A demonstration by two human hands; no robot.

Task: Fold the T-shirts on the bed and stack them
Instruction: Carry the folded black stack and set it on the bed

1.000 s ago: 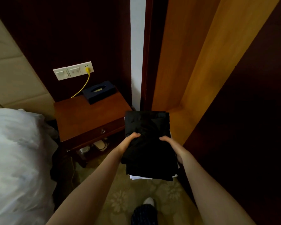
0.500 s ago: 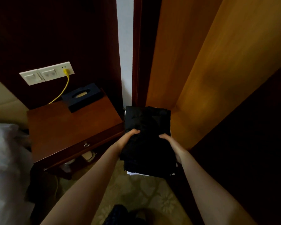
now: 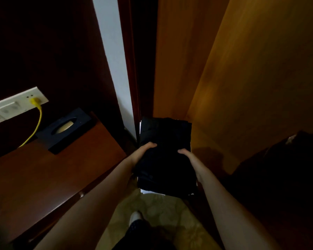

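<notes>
1. The orange-brown wooden wardrobe interior (image 3: 251,73) fills the upper right, with what looks like its lit wooden floor panel (image 3: 208,141) low down near the stack's far right corner. My judgement: the stack is being carried to be set down there.
2. The reddish-brown wooden bedside counter (image 3: 49,170) takes up the lower left. Its right front corner lies just beside the person's left forearm.
3. The pale patterned carpet floor (image 3: 163,212) shows between the forearms, below the stack. The bed is not in view.
4. The task's thing, a stack of folded black fabric T-shirts (image 3: 165,157) with a thin white layer peeking out at its near edge, is held in the air over the carpet, just off the counter's right edge and touching nothing but the hands.
5. The black rectangular tissue box (image 3: 66,129) sits near the counter's back right corner, with a yellow cable (image 3: 37,121) plugged into the white wall socket panel (image 3: 16,106) behind it.
6. The left hand (image 3: 141,152) grips the stack's left side, thumb on top. The right hand (image 3: 190,157) has its grip closed on the right side likewise. Fingers under the stack are hidden.
7. To do it well, I'd keep the stack level, squeeze evenly from both sides so the layers don't slide, lower it flat and then draw the fingers out sideways.
</notes>
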